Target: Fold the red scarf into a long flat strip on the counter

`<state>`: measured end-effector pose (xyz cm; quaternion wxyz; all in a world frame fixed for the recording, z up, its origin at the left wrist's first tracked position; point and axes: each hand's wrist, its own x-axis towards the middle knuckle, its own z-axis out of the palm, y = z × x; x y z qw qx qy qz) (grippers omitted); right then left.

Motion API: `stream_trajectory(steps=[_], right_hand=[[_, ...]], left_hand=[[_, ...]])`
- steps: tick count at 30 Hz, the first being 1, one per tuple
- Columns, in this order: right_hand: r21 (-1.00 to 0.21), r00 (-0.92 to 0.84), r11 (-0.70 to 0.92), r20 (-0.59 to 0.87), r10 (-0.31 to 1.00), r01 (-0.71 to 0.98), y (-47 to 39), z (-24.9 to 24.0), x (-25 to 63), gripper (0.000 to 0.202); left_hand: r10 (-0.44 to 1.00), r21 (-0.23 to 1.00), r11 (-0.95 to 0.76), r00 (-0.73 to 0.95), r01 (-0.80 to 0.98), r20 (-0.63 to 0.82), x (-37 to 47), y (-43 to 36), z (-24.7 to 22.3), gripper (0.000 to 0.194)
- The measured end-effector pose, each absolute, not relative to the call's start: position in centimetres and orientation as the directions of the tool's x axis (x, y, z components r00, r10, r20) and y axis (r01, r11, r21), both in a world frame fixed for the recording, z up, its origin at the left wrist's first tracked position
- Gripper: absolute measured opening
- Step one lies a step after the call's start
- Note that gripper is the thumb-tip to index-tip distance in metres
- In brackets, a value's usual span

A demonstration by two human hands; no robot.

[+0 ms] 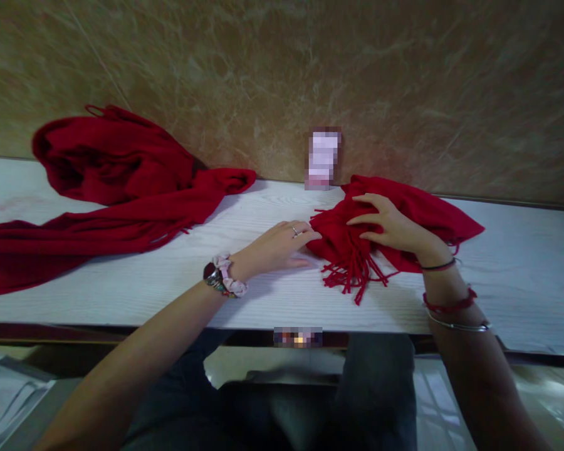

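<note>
A red fringed scarf (427, 210) lies bunched on the white wood-grain table, its fringe spilling toward the front edge. My right hand (388, 224) rests over this scarf with fingers spread and bent, the fingertips on the cloth. Just left of the fringe is my left hand (284, 246), its fingers stretched out and thumb apart. The left fingertips reach the scarf's near-left edge; whether they press on it I cannot tell. A larger heap of red cloth (122, 166), also with some fringe, lies to the left, away from both hands.
The white table (272, 307) runs along a brown marbled wall (272, 75). A blurred-out, phone-like object (323, 156) leans upright against the wall behind the scarf. Below the front edge are my legs (380, 388), with stacked papers (9, 394) at lower left.
</note>
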<state>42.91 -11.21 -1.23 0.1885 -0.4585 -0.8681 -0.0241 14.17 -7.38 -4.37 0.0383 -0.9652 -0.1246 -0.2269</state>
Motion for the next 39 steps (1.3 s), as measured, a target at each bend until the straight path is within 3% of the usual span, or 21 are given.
stream_trajectory(steps=[7, 13, 18, 24, 27, 31, 35, 39], right_hand=[[-0.069, -0.486, 0.531, 0.317, 0.815, 0.845, -11.4, -2.1, 42.7, 0.052], [-0.012, -0.435, 0.479, 0.397, 0.808, 0.878, -10.6, -3.4, 42.2, 0.011], [-0.069, -0.464, 0.523, 0.375, 0.803, 0.849, -10.6, -2.7, 41.9, 0.012], [-0.141, -0.545, 0.588, 0.253, 0.799, 0.797, -11.0, -3.0, 42.8, 0.045], [-0.09, -0.485, 0.516, 0.234, 0.842, 0.852, -10.6, -3.8, 43.1, 0.041], [-0.104, -0.419, 0.498, 0.409, 0.81, 0.861, -10.4, -3.3, 41.9, 0.013], [-0.27, -0.209, 0.472, 0.642, 0.738, 0.839, -10.9, -1.8, 39.6, 0.009], [-0.399, 0.013, 0.375, 0.699, 0.715, 0.836, -10.9, -2.1, 38.3, 0.01]], left_hand=[[0.341, 0.017, -0.924, 0.804, 0.382, 0.487, 13.5, -6.4, -4.0, 0.032], [0.415, 0.048, -0.896, 0.797, 0.441, 0.44, 13.3, -5.7, -4.6, 0.03], [0.413, 0.053, -0.897, 0.791, 0.438, 0.452, 13.3, -5.4, -4.8, 0.028], [0.404, 0.06, -0.904, 0.801, 0.423, 0.441, 13.2, -5.3, -4.9, 0.027], [0.388, 0.062, -0.912, 0.806, 0.405, 0.447, 13.1, -5.2, -5.0, 0.028], [0.395, 0.068, -0.911, 0.814, 0.406, 0.427, 13.1, -5.2, -5.1, 0.027], [0.44, 0.117, -0.89, 0.764, 0.44, 0.472, 13.2, -5.6, -4.5, 0.028], [0.422, 0.178, -0.904, 0.744, 0.389, 0.518, 13.2, -6.2, -4.1, 0.037]])
